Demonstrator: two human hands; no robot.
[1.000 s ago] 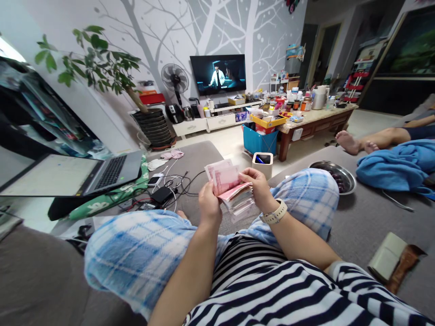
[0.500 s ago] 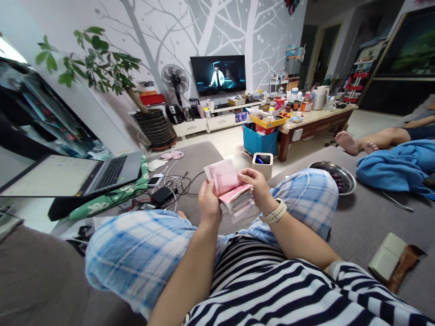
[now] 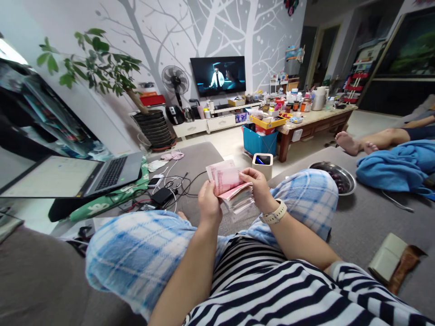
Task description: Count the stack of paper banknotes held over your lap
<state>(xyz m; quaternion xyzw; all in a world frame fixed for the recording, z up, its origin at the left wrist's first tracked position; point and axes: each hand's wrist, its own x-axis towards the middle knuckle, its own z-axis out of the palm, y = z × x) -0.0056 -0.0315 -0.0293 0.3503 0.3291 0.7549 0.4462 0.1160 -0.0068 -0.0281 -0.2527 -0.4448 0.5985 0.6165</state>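
Note:
A folded stack of pinkish-red banknotes [image 3: 228, 180] is held between both hands above my lap. My left hand [image 3: 210, 202] is closed on the stack's left side, its thumb near the fold. On the right, my right hand [image 3: 257, 184] pinches the upper notes with thumb and fingers. One or more notes stand raised at the top, while the layered edges of the rest fan out below, toward me. A pale watch is on my right wrist. How the fingers lie under the stack is hidden.
An open laptop [image 3: 113, 171] stands at left beside cables and a black box [image 3: 162, 196]. A cream bin [image 3: 263, 166] is ahead. To the right are a metal bowl [image 3: 346, 183], a blue cloth [image 3: 396, 165], a pale wallet [image 3: 387, 257] and another person's legs.
The raised notes at the top have spread slightly apart, so a second edge shows at the left. Both hands stay almost in place, still gripping the stack.

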